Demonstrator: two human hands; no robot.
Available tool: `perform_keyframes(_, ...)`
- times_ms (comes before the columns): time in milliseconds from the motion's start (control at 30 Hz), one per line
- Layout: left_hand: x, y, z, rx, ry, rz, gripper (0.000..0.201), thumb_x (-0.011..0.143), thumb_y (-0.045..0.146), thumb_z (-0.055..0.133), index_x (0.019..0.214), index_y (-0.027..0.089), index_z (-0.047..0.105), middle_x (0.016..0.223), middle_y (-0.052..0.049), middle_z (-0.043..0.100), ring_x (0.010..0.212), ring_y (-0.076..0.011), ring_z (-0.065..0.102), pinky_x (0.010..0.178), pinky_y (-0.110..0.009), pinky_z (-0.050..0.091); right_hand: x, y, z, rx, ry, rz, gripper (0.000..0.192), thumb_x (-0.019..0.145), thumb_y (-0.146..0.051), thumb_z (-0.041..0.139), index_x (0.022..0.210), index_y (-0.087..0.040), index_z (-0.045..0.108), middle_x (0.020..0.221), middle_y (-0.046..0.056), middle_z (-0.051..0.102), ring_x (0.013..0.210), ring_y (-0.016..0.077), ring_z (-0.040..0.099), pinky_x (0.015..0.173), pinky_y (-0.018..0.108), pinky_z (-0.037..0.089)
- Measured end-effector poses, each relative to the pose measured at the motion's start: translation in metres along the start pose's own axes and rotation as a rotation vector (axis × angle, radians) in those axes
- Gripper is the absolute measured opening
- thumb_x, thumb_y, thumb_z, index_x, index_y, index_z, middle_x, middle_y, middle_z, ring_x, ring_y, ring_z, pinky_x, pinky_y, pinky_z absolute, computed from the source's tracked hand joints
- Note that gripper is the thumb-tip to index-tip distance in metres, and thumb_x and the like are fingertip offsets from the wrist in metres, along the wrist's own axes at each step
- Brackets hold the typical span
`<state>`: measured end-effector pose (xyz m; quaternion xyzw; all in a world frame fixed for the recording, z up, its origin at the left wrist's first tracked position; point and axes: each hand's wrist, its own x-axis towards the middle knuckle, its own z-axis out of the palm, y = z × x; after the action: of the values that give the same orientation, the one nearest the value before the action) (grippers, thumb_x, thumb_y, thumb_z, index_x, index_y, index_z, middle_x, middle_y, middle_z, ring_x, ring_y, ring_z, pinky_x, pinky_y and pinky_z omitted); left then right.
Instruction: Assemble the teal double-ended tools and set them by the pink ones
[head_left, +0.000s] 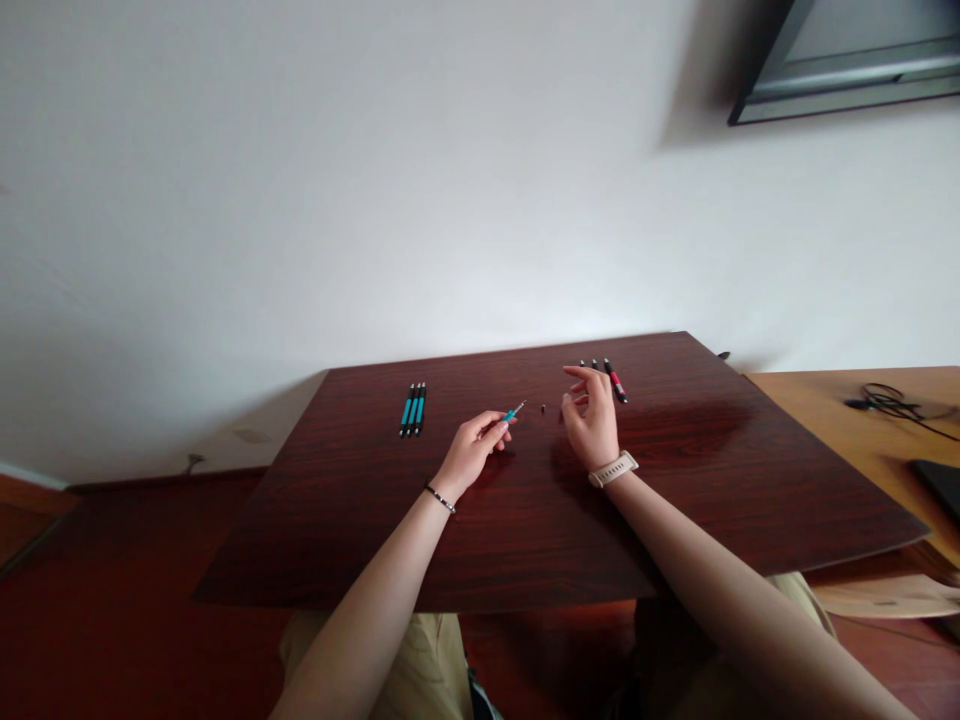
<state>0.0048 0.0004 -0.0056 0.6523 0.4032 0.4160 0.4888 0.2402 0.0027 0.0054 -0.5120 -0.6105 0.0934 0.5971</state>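
My left hand (478, 440) is closed on a teal pen (511, 415), whose thin bare end points up and to the right. A small dark piece (544, 408), perhaps a pen tip, lies on the table between my two hands. Just right of it, my right hand (591, 415) hovers with its fingers apart and bent, and nothing shows in them. Behind that hand lie a red-and-black pen (615, 380) and two more pens, mostly hidden by the fingers. Three teal-and-black pens (412, 410) lie side by side to the left.
The dark wooden table (360, 540) has its far edge near a white wall. A lighter wooden desk (825, 410) on the right bears a black cable (892, 400) and a dark flat object (937, 485). A screen (862, 80) hangs at the upper right.
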Motion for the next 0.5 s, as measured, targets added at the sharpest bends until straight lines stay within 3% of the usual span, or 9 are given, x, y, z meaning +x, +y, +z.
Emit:
perform_keyframes(67,0.000,-0.001,0.000,-0.014,-0.002,-0.006,0.041,0.101,0.050,0.064,0.119,0.015,0.077,0.093,-0.007,0.072,0.075,-0.0148,0.061,0.068,-0.027,0.046,0.002,0.012,0.001,-0.042,0.000,0.054,0.043,0.092,-0.022,0.057,0.135,-0.021,0.062,0.129,0.015,0.059,0.096,0.0240,0.061,0.079,0.039,0.058)
perform_keyframes(167,0.000,-0.001,-0.001,-0.016,-0.003,-0.011,0.043,0.101,0.052,0.065,0.119,0.015,0.077,0.093,-0.007,0.071,0.075,-0.0148,0.061,0.067,-0.027,0.046,0.000,0.029,0.004,-0.089,-0.055,0.133,0.049,0.091,-0.027,0.061,0.139,-0.018,0.058,0.131,0.017,0.060,0.078,0.0190,0.061,0.090,0.046,0.058)
perform_keyframes(267,0.000,-0.001,-0.001,-0.012,-0.002,-0.013,0.043,0.101,0.052,0.064,0.119,0.015,0.077,0.092,-0.007,0.071,0.075,-0.0147,0.061,0.066,-0.026,0.046,-0.003,0.041,0.008,-0.092,-0.115,0.188,0.055,0.090,-0.031,0.063,0.143,-0.017,0.055,0.132,0.018,0.065,0.069,0.0175,0.060,0.084,0.046,0.059)
perform_keyframes(500,0.001,-0.001,-0.001,0.013,-0.007,-0.008,0.045,0.101,0.053,0.063,0.119,0.015,0.076,0.092,-0.007,0.071,0.075,-0.0146,0.061,0.066,-0.026,0.046,-0.003,0.049,0.009,0.041,-0.217,0.264,0.038,0.093,-0.031,0.065,0.129,-0.023,0.065,0.105,0.009,0.080,0.083,0.0243,0.073,0.087,0.046,0.059)
